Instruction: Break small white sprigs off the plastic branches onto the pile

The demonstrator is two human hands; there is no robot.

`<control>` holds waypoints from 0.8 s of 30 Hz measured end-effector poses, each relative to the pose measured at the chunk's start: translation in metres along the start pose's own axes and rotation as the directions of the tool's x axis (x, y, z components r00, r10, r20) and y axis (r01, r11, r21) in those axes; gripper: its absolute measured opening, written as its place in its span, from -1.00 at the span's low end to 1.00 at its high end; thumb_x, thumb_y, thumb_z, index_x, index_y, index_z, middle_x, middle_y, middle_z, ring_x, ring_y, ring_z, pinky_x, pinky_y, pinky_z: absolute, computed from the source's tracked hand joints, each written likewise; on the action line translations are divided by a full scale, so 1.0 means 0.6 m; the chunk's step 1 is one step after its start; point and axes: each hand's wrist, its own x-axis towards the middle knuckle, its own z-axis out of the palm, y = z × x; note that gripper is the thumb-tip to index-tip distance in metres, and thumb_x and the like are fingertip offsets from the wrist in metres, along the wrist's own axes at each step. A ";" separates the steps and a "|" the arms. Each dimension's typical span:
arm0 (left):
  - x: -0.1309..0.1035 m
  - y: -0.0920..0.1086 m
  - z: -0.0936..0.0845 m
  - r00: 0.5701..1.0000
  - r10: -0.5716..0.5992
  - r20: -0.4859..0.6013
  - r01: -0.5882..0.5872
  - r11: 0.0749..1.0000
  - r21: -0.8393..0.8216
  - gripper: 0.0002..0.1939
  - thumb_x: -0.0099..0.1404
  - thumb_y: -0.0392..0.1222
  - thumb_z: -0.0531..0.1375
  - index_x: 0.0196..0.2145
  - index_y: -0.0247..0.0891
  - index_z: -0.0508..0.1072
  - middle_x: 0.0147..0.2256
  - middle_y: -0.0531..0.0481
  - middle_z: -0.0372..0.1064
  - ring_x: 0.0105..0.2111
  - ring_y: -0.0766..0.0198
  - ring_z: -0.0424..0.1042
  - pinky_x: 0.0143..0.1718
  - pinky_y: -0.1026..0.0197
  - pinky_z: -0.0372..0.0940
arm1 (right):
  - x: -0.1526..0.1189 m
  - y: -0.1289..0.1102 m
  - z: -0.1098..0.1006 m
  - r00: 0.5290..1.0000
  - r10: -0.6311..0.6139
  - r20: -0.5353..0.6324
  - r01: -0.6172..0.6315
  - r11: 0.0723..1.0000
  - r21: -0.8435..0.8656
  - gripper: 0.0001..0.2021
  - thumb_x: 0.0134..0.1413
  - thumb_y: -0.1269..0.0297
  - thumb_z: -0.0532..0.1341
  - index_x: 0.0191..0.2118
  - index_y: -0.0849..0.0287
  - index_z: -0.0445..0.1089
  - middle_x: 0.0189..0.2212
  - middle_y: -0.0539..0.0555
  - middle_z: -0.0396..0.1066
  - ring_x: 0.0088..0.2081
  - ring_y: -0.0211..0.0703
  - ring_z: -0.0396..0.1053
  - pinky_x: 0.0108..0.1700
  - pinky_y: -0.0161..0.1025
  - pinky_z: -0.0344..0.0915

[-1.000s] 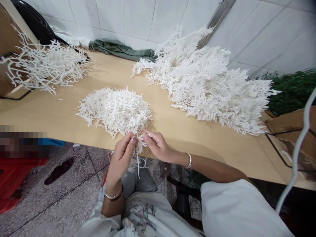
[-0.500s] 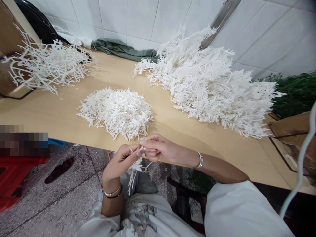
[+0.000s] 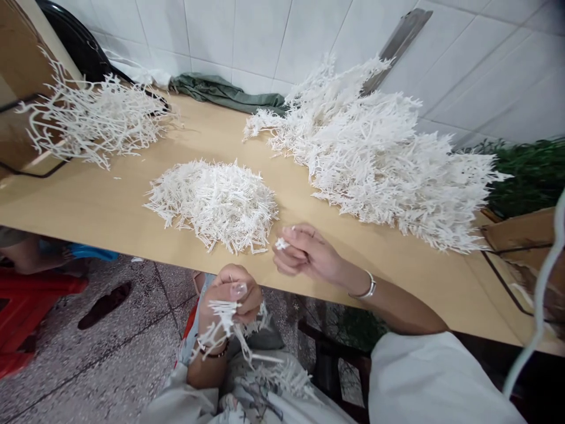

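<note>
My left hand is closed round a bunch of white branching plastic sprigs, which hang below it over my lap. Just right of it and higher, my right hand pinches a small white plastic piece above the table's near edge. Close in front of both hands lies a heap of short white pieces. More white sprigs rest on my lap, partly behind the left hand.
A large pile of bushy white branches fills the table's back right. Bare white stems lie at the back left. Green cloth runs along the tiled wall. A pale cable hangs at right; a red stool stands left.
My hands were together at the sprigs and have come apart. The right moved up and right with a small piece in its fingers; the left turned and sank slightly, keeping the bunch.
</note>
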 end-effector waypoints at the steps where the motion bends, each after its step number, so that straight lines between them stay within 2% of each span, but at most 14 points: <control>1: -0.001 0.003 0.005 0.999 0.023 -0.047 -0.023 1.000 0.016 -0.39 0.11 0.14 0.22 -0.77 -0.22 -0.02 -0.81 0.14 -0.13 -0.81 0.50 -0.15 -0.83 0.35 -0.16 | 0.007 -0.008 -0.008 0.997 -0.057 -0.047 0.047 0.979 -0.198 -0.54 0.28 0.08 0.05 -0.61 0.18 0.05 -0.70 -0.16 -0.05 -0.68 -0.45 -0.03 -0.60 -0.37 -0.05; 2: -0.002 0.005 0.009 0.994 0.054 -0.095 -0.045 0.995 0.091 -0.44 0.16 0.11 0.20 -0.74 -0.24 0.04 -0.76 0.13 -0.08 -0.76 0.48 -0.09 -0.78 0.34 -0.12 | 0.016 -0.015 -0.017 0.990 -0.116 -0.084 0.073 0.911 -0.405 -0.56 0.30 0.07 0.02 -0.58 0.17 0.08 -0.67 -0.14 0.00 -0.64 -0.42 0.01 -0.56 -0.35 -0.01; 3: -0.003 0.007 0.012 0.987 0.092 -0.134 -0.064 0.978 0.201 -0.48 0.20 0.10 0.18 -0.71 -0.25 0.10 -0.72 0.11 -0.04 -0.72 0.46 -0.03 -0.72 0.32 -0.07 | 0.027 -0.023 -0.025 0.977 -0.176 -0.119 0.071 0.800 -0.596 -0.58 0.32 0.07 -0.01 -0.55 0.17 0.11 -0.65 -0.12 0.03 -0.60 -0.39 0.03 -0.52 -0.33 0.03; 5: -0.003 0.009 0.015 0.966 0.161 -0.202 -0.060 0.901 0.430 -0.53 0.28 0.08 0.12 -0.64 -0.27 0.17 -0.65 0.09 0.00 -0.64 0.42 0.03 -0.61 0.29 0.00 | 0.055 -0.037 -0.041 0.938 -0.308 -0.161 0.010 0.488 -0.873 -0.62 0.35 0.12 -0.08 -0.48 0.16 0.12 -0.59 -0.08 0.06 -0.56 -0.34 0.06 -0.45 -0.29 0.07; 8: -0.001 0.009 0.016 0.912 0.228 -0.340 0.026 0.796 0.605 -0.57 0.33 0.07 0.06 -0.57 -0.26 0.17 -0.58 0.11 -0.01 -0.58 0.40 0.01 -0.56 0.31 0.04 | 0.107 -0.053 -0.061 0.869 -0.490 -0.068 -0.078 0.000 -0.997 -0.71 0.35 0.24 -0.12 -0.37 0.18 0.20 -0.45 0.06 0.24 -0.42 -0.19 0.22 -0.33 -0.20 0.17; 9: -0.001 0.009 0.015 0.891 0.243 -0.383 0.056 0.779 0.625 -0.58 0.33 0.08 0.06 -0.55 -0.25 0.17 -0.57 0.11 -0.02 -0.57 0.40 0.00 -0.56 0.33 0.05 | 0.124 -0.054 -0.067 0.861 -0.508 -0.026 -0.095 -0.112 -0.989 -0.73 0.34 0.26 -0.12 -0.31 0.19 0.24 -0.37 0.13 0.30 -0.32 -0.11 0.27 -0.27 -0.16 0.21; 11: 0.000 0.009 0.013 0.845 0.280 -0.456 0.099 0.755 0.648 -0.60 0.31 0.11 0.07 -0.52 -0.24 0.21 -0.55 0.10 -0.01 -0.55 0.39 0.02 -0.56 0.35 0.08 | 0.154 -0.051 -0.076 0.879 -0.476 0.027 -0.091 -0.222 -0.971 -0.72 0.32 0.31 -0.12 -0.17 0.23 0.31 -0.17 0.24 0.36 -0.10 0.03 0.30 -0.11 -0.04 0.26; 13: -0.002 0.009 0.008 0.808 0.314 -0.498 0.115 0.745 0.657 -0.60 0.30 0.12 0.08 -0.51 -0.24 0.24 -0.54 0.09 0.01 -0.53 0.37 0.03 -0.55 0.35 0.10 | 0.173 -0.037 -0.085 0.932 -0.360 0.048 -0.025 -0.197 -0.980 -0.68 0.29 0.34 -0.10 -0.03 0.26 0.32 0.01 0.27 0.33 0.07 0.09 0.24 0.07 0.06 0.22; 15: -0.004 0.010 0.001 0.776 0.346 -0.528 0.118 0.741 0.660 -0.61 0.29 0.12 0.09 -0.51 -0.24 0.26 -0.53 0.08 0.03 -0.53 0.36 0.05 -0.55 0.35 0.11 | 0.180 -0.021 -0.092 0.974 -0.221 0.053 0.036 -0.081 -0.996 -0.62 0.28 0.30 -0.09 0.11 0.27 0.25 0.14 0.26 0.25 0.18 0.06 0.17 0.20 0.09 0.13; 17: -0.006 0.011 -0.003 0.749 0.383 -0.541 0.105 0.737 0.668 -0.61 0.28 0.11 0.10 -0.52 -0.24 0.26 -0.53 0.07 0.05 -0.52 0.35 0.07 -0.54 0.35 0.12 | 0.176 -0.012 -0.095 0.987 -0.156 0.028 0.036 0.049 -0.998 -0.56 0.28 0.20 -0.07 0.19 0.25 0.17 0.22 0.25 0.17 0.25 0.02 0.10 0.27 0.08 0.06; 19: -0.007 0.012 -0.005 0.725 0.422 -0.544 0.084 0.730 0.678 -0.61 0.29 0.10 0.10 -0.53 -0.24 0.22 -0.53 0.07 0.03 -0.51 0.35 0.07 -0.52 0.34 0.12 | 0.163 -0.015 -0.089 0.972 -0.232 -0.026 0.009 0.147 -0.989 -0.52 0.28 0.12 -0.05 0.22 0.22 0.13 0.25 0.24 0.12 0.28 0.00 0.06 0.29 0.08 0.04; 21: -0.005 0.013 -0.002 0.724 0.433 -0.537 0.073 0.726 0.684 -0.61 0.32 0.09 0.07 -0.53 -0.23 0.18 -0.53 0.09 0.00 -0.51 0.36 0.04 -0.51 0.34 0.09 | 0.141 -0.028 -0.071 0.921 -0.387 -0.055 0.030 0.211 -0.977 -0.56 0.27 0.09 -0.01 0.17 0.17 0.19 0.20 0.23 0.19 0.24 -0.03 0.13 0.26 0.05 0.09; 23: -0.002 0.013 0.003 0.740 0.437 -0.511 0.058 0.716 0.696 -0.60 0.34 0.07 0.04 -0.53 -0.24 0.14 -0.54 0.11 -0.04 -0.53 0.38 -0.01 -0.53 0.33 0.04 | 0.112 -0.042 -0.042 0.862 -0.504 -0.044 0.097 0.250 -0.963 -0.68 0.27 0.11 0.03 0.00 0.16 0.32 0.01 0.19 0.38 0.09 -0.09 0.30 0.15 -0.04 0.22; 24: 0.000 0.014 0.005 0.748 0.445 -0.492 0.047 0.704 0.708 -0.60 0.35 0.06 0.03 -0.53 -0.24 0.12 -0.55 0.12 -0.04 -0.54 0.39 -0.02 -0.53 0.33 0.01 | 0.097 -0.045 -0.025 0.862 -0.505 -0.030 0.128 0.276 -0.953 -0.73 0.28 0.13 0.03 -0.12 0.16 0.37 -0.15 0.15 0.44 -0.05 -0.13 0.38 0.04 -0.11 0.29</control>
